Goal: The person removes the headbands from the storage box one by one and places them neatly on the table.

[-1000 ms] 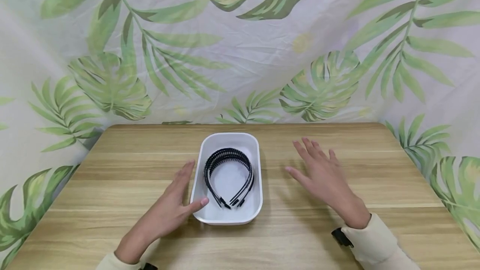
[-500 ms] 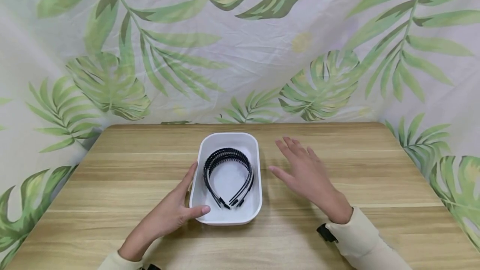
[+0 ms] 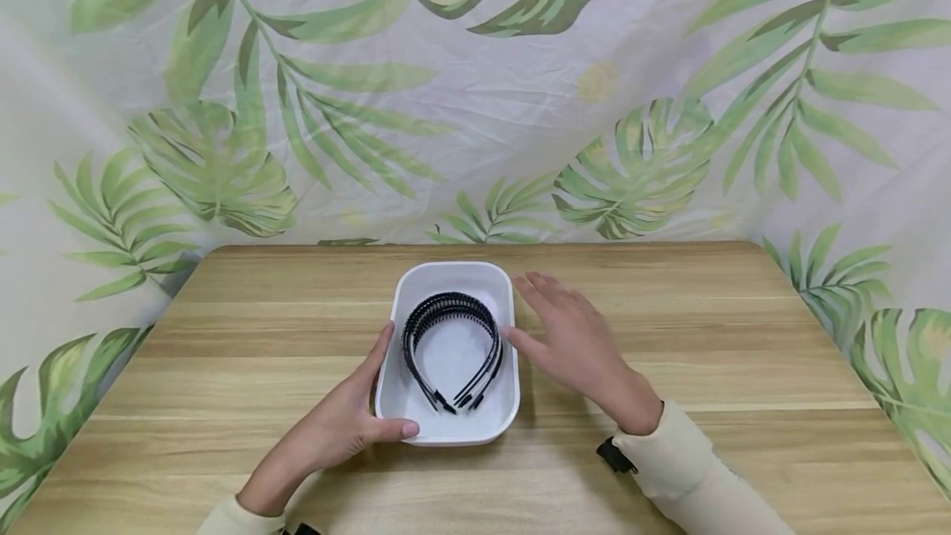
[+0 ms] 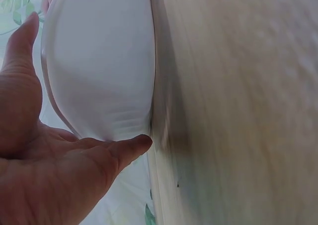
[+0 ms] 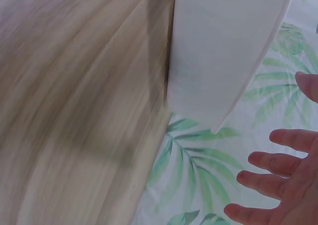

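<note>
A white rectangular box (image 3: 455, 434) with rounded corners stands on the table, with several black toothed headbands (image 3: 451, 304) lying together inside it. My left hand (image 3: 338, 419) is at the box's left side, its straight fingers touching the wall and its thumb over the near left rim. In the left wrist view, the left hand's fingers (image 4: 126, 148) lie along the white wall. My right hand (image 3: 575, 345) hovers by the box's right side, fingers spread, thumb tip near the right rim. In the right wrist view, the right hand's fingers (image 5: 268, 185) are apart from the box.
The wooden table (image 3: 245, 337) reaches back to a pale cloth backdrop (image 3: 475, 106) printed with green leaves. Its back edge lies a little beyond the box. Both forearms come in over the near edge of the view.
My right hand has moved left, towards the box's right side. The left hand has come up against the left wall, its thumb lower over the rim. Box and headbands stay in place.
</note>
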{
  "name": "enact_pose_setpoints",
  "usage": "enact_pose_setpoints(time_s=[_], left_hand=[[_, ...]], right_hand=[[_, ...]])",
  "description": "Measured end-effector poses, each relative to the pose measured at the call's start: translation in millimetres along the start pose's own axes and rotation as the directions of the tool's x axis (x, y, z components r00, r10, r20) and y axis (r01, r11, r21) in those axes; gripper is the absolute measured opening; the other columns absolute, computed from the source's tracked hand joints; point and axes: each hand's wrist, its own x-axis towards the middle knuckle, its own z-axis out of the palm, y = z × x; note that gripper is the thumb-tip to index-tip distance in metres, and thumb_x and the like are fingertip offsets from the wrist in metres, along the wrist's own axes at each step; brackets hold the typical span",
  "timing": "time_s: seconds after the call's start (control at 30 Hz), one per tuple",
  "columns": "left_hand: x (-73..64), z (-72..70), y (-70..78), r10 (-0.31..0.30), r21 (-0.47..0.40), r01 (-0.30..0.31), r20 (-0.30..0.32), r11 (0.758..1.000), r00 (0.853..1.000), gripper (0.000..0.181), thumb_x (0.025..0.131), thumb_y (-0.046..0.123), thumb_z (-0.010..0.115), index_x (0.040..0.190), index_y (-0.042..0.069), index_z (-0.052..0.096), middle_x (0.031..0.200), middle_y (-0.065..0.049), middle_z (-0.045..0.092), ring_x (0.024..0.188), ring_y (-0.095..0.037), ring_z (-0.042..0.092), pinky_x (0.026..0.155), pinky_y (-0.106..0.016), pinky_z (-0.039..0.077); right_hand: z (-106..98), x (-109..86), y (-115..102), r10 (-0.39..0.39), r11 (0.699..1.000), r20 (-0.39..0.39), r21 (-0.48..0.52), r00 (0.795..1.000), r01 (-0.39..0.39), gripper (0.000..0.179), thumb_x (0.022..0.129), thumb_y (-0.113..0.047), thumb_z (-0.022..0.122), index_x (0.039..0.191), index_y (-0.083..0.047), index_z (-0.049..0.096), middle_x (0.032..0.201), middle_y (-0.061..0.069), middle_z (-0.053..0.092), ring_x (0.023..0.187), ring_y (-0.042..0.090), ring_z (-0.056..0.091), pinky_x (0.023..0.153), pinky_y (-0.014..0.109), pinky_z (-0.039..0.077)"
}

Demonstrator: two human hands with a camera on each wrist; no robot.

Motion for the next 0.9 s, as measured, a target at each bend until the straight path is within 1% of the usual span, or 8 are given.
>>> enact_pose_setpoints(time_s=[0.07,0.2,0.37,0.5,0.67,0.77,0.9], left_hand=[[0.7,0.4,-0.8,0.004,-0.007,-0.004,0.001,1.000,1.000,0.135,0.077,0.031,0.094,0.170,0.015,-0.003,0.176,-0.017,0.007,0.150,-0.037,0.034,0.105,-0.003,0.024],[1.5,0.4,-0.9,0.009,-0.012,-0.009,0.002,1.000,1.000,0.136,0.077,0.028,0.095,0.170,0.014,-0.004,0.176,-0.020,0.009,0.145,-0.036,0.041,0.104,-0.005,0.029],[2.3,1.0,-0.3,0.001,-0.011,-0.001,0.007,1.000,1.000,0.138,0.076,0.028,0.095,0.169,0.015,-0.005,0.176,-0.020,0.007,0.145,-0.035,0.041,0.105,-0.005,0.029],[2.4,0.9,-0.3,-0.007,-0.013,0.007,0.014,1.000,1.000,0.139,0.076,0.029,0.095,0.169,0.015,-0.007,0.176,-0.020,0.007,0.146,-0.035,0.040,0.104,-0.005,0.028],[2.3,0.4,-0.4,-0.009,-0.025,0.010,0.022,1.000,1.000,0.140,0.077,0.027,0.095,0.169,0.015,-0.009,0.176,-0.021,0.006,0.142,-0.034,0.044,0.104,-0.006,0.032],[2.3,0.2,-0.2,-0.008,-0.029,0.009,0.027,1.000,1.000,0.140,0.077,0.027,0.095,0.169,0.015,-0.010,0.176,-0.021,0.006,0.140,-0.034,0.045,0.104,-0.007,0.034],[3.0,-0.4,0.7,-0.005,-0.013,0.006,0.028,1.000,1.000,0.140,0.077,0.028,0.095,0.168,0.016,-0.011,0.175,-0.022,0.007,0.141,-0.034,0.045,0.104,-0.007,0.033]], right_hand=[[0.8,2.1,-3.1,-0.016,1.000,-0.013,0.002,1.000,0.016,0.072,0.097,-0.047,0.070,0.156,-0.011,0.051,0.159,0.019,0.051,0.147,0.039,0.048,0.117,0.061,0.039],[3.0,7.3,-8.0,-0.056,0.998,-0.040,-0.009,0.998,0.056,0.070,0.096,-0.046,0.072,0.154,-0.011,0.054,0.155,0.019,0.055,0.142,0.038,0.054,0.112,0.059,0.045],[7.4,13.4,-11.7,-0.086,0.996,-0.061,0.008,0.994,0.087,0.067,0.095,-0.042,0.076,0.150,-0.009,0.058,0.150,0.018,0.060,0.138,0.037,0.058,0.107,0.056,0.050],[10.5,17.7,-14.6,-0.079,0.996,-0.045,0.046,0.996,0.081,0.065,0.094,-0.040,0.077,0.149,-0.008,0.059,0.149,0.017,0.061,0.137,0.035,0.059,0.108,0.054,0.051],[13.4,23.3,-17.8,-0.057,0.993,-0.030,0.105,0.998,0.060,0.064,0.094,-0.036,0.079,0.147,-0.007,0.060,0.147,0.015,0.064,0.136,0.034,0.060,0.109,0.051,0.050],[14.6,27.1,-19.7,-0.066,0.986,-0.034,0.153,0.997,0.070,0.061,0.093,-0.030,0.080,0.145,-0.005,0.061,0.144,0.015,0.066,0.134,0.034,0.061,0.111,0.049,0.049],[16.2,32.7,-21.3,-0.086,0.972,-0.028,0.217,0.996,0.090,0.057,0.093,-0.022,0.080,0.143,-0.001,0.062,0.140,0.017,0.067,0.132,0.035,0.062,0.113,0.048,0.048]])
